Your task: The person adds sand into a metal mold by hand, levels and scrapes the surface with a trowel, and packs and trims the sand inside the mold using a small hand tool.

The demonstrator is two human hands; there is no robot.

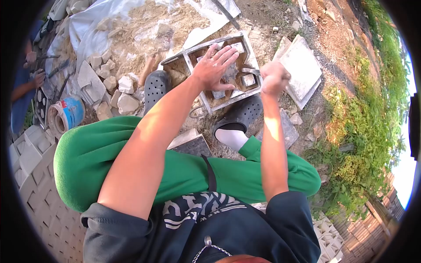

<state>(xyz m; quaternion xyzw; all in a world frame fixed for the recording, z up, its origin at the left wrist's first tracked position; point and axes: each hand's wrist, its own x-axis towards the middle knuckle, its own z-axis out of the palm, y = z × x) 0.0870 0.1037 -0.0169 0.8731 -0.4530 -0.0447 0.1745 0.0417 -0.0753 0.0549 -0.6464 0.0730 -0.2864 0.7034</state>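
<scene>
grey frame (pixel 237 100) holds blocks (pixel 248 79) — left hand (pixel 215 70) spread open over them. right hand (pixel 274 79) closed — on what, i cannot tell.

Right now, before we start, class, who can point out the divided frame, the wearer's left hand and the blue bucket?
Divided frame (pixel 237 98): head view, on its lower rim.
Left hand (pixel 215 70): head view, on the back of the hand.
Blue bucket (pixel 76 111): head view, on its outer wall.

Bright daylight; sky (pixel 404 175) at R edge blown out w/ glare. Sun patches on L forearm (pixel 147 131) & R forearm (pixel 272 136). R hand (pixel 275 79) blurred, rest fairly sharp. Fisheye: blk corners, near-L blocks (pixel 48 206) bent.
</scene>
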